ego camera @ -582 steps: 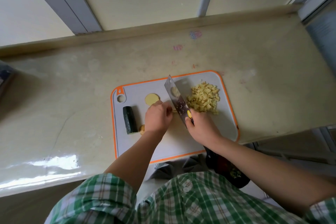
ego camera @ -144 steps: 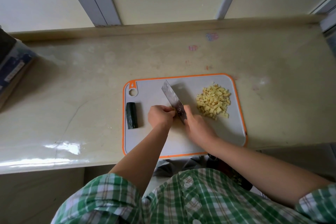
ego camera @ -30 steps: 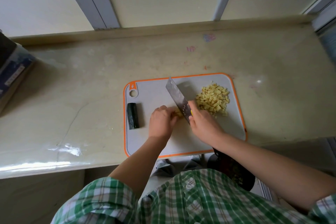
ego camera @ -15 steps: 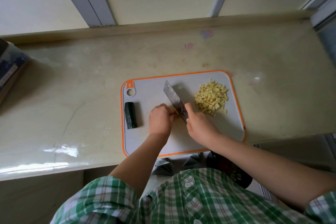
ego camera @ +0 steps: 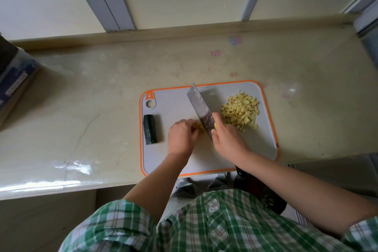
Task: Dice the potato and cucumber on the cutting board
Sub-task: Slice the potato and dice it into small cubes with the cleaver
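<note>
Two hands work at mid-board: your left hand (ego camera: 182,136) is curled knuckles-up, its fingertips pinning the last bit of potato (ego camera: 199,126), which is mostly hidden under them. Your right hand (ego camera: 227,141) is wrapped round the handle of the knife (ego camera: 199,106), one finger lying along the blade's side. Blade tilts, tip toward the far edge, heel just beside the left fingertips. Diced pile (ego camera: 240,111) sits right of the blade on the board (ego camera: 263,143). Cucumber (ego camera: 150,132) lies uncut at the left edge, apart from both hands. Judgement: potato nearly done, cucumber not yet begun. The remnant is small and the blade very close, so tuck your fingertips behind the knuckles and let the blade's flat ride them. Rock from the heel in short strokes, edging the left hand back with each cut. Likely risk: the piece slips, so set it flat side down. Once it is too small to hold, lift the guide hand away and chop.
</note>
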`<action>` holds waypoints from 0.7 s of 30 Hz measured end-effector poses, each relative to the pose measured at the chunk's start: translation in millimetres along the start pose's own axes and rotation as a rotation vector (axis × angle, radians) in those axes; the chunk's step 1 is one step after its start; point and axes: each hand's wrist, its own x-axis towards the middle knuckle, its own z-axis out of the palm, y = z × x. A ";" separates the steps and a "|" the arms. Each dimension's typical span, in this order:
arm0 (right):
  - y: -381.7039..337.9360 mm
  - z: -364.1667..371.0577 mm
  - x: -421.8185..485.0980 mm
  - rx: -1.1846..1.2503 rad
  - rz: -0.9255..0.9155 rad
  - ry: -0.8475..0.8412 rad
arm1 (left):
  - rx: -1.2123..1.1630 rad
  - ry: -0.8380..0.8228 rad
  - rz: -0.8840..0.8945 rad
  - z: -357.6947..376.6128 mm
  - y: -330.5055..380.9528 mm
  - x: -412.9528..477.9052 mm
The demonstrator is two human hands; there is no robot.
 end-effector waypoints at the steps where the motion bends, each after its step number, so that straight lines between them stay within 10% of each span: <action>1: 0.0 -1.8 -1.5 -0.004 -0.015 -0.003 | -0.007 0.006 0.004 0.1 0.0 -0.9; 21: -8.0 16.6 -3.2 0.015 0.048 -0.125 | -0.074 -0.007 -0.074 4.8 4.2 3.1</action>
